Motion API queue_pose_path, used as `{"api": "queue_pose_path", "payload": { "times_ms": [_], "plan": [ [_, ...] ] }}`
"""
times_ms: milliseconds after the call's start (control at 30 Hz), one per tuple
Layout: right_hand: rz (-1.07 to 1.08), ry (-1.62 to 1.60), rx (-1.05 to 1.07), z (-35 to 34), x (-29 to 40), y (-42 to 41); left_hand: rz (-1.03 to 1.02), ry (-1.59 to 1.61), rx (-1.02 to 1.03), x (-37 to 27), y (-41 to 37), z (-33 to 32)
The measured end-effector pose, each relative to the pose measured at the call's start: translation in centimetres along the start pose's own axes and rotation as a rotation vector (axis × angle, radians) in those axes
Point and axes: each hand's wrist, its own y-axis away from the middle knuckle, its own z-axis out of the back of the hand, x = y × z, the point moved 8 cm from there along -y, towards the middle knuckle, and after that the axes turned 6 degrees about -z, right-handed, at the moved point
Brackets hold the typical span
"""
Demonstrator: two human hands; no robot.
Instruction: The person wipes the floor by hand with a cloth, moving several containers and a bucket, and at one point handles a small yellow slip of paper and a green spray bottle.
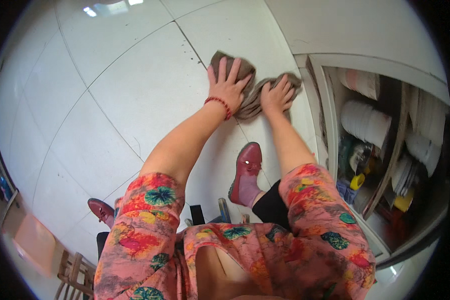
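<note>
A brown cloth (249,107) lies bunched on the white tiled floor (135,93), close to the cabinet base. My left hand (228,84), with a red beaded bracelet at the wrist, presses its left part flat with the fingers spread. On the right part of the cloth rests my right hand (278,93), fingers bent over the folds. The cloth runs continuously between the two palms. Small dark specks (192,56) are scattered along a tile joint to the left of the cloth.
To the right is an open cabinet (322,62) with stacked white bowls (365,122) and plates on shelves. My red shoes (248,159) stand on the floor, one below the cloth. A wooden chair (73,272) and a pink container (35,243) are at lower left.
</note>
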Motion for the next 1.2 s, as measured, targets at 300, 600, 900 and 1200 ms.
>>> {"api": "queue_pose_path", "payload": {
  "times_ms": [300, 600, 900, 1200],
  "plan": [
    [0.561, 0.024, 0.023, -1.3, 12.0, 7.2, 0.371, -0.083, -0.100, 7.8, 10.8, 2.6],
    [0.835, -0.095, -0.001, 1.5, 25.7, -6.2, 0.383, -0.228, -0.209, 12.1, -6.8, 4.5],
    [0.677, -0.116, -0.138, 2.4, 11.5, -8.6, 0.237, -0.254, 0.030, 5.3, -10.1, 1.6],
    [0.587, 0.236, 0.379, 3.5, -10.4, -4.7, -0.053, -0.136, 0.390, -11.5, -3.8, -4.8]
  ]
}}
